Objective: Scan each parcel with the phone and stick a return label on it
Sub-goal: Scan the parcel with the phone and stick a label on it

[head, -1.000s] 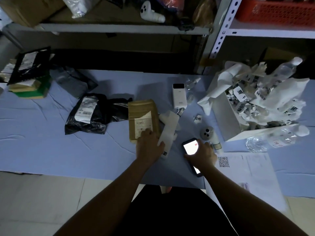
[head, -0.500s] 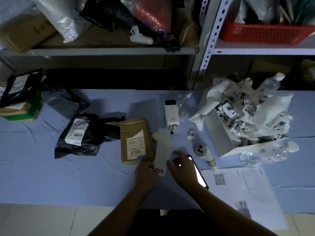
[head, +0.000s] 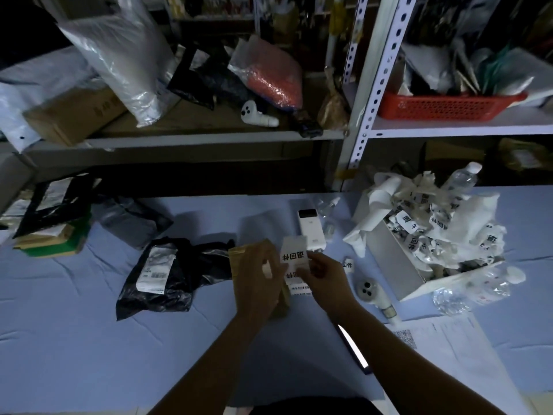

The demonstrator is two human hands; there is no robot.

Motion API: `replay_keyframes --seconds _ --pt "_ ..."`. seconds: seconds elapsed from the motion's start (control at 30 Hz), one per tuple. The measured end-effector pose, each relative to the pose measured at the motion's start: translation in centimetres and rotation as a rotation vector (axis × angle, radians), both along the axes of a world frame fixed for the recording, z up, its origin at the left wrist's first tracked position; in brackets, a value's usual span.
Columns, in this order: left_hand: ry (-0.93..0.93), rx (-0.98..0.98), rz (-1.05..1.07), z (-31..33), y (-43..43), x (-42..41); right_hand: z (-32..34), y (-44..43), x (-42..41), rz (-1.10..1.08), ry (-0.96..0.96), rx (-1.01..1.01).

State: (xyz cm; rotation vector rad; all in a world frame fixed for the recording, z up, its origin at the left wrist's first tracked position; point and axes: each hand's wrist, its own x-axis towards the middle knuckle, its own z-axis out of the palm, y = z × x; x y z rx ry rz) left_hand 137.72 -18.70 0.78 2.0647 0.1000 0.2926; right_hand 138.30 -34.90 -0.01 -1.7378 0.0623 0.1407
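White paper label strip (head: 294,253) pinched by left hand (head: 259,277) and right hand (head: 324,275), brown cardboard parcel (head: 238,262) underneath; hasty peeling, likely tear or crease.

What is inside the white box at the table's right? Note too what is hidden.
The white box holds a heap of crumpled white paper strips, some printed with black characters, piled above its rim. Whatever lies beneath the heap, and the box's floor, is covered.
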Motion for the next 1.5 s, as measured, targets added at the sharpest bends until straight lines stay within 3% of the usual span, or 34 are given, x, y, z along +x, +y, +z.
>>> replay_keyframes --seconds 0.07,0.13,0.27,0.5,0.67,0.93,1.2,1.5 --pt "-0.181 0.342 -0.212 0.1 0.5 0.5 0.5 0.5 0.4 0.03 -0.084 -0.055" --pt "-0.281 0.482 -0.33 0.1 0.7 0.8 1.4 1.0 0.4 0.092 -0.142 -0.056" --pt "-0.215 0.354 -0.302 0.1 1.0 0.9 1.5 1.4 0.1 0.096 -0.161 -0.087" --pt "0.039 -0.11 -0.28 1.2 1.8 0.5 2.3 1.7 -0.5 0.086 -0.201 -0.153" --pt "0.017 -0.059 -0.293 1.2 2.6 0.6 2.0 1.9 -0.5 0.085 -0.175 -0.193" --pt "-0.265 0.358 -0.49 1.1 3.6 0.6 1.8 2.3 -0.8 0.049 -0.127 -0.168" --pt "-0.017 0.097 -0.427 0.9 3.4 0.5 2.3 2.1 -1.0 0.077 -0.146 -0.23" --pt "-0.04 -0.064 -0.413 0.9 3.4 -0.1 3.2 2.3 -1.3 0.132 -0.302 -0.405"
